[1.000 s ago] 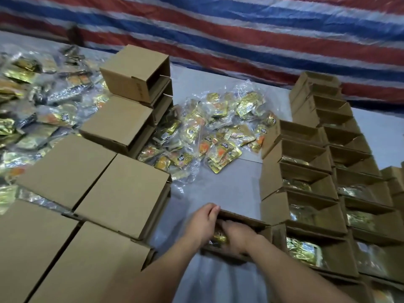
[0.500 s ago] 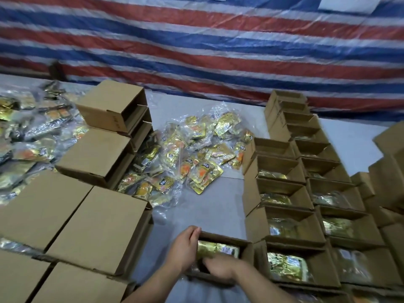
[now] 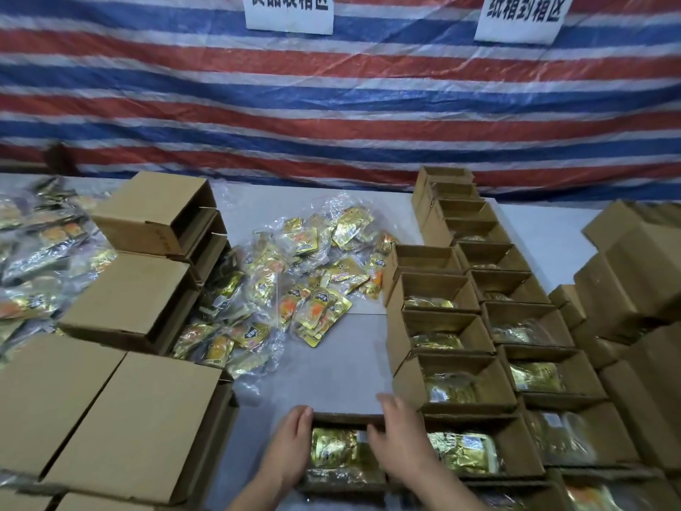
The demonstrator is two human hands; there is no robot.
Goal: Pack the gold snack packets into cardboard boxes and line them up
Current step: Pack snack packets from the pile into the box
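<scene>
A small open cardboard box (image 3: 344,418) sits at the bottom centre with gold snack packets (image 3: 333,449) lying inside it. My left hand (image 3: 289,446) presses flat against its left outer wall, fingers pointing away from me. My right hand (image 3: 403,435) grips the right wall, thumb inside the box and fingers reaching over the far right corner. The box stands right beside the nearest filled box (image 3: 516,429) of the left row. A loose heap of gold packets in clear plastic (image 3: 294,289) lies on the grey table beyond.
Two rows of open, filled boxes (image 3: 438,289) run away from me on the right, with closed boxes (image 3: 634,267) further right. Empty boxes on their sides (image 3: 125,418) are stacked at left, more packets (image 3: 33,260) behind them. A striped tarp wall (image 3: 331,116) closes the back.
The view has tilted upward. My right hand came out of the box and took hold of its right wall, and the box now sits closer to the row on the right.
</scene>
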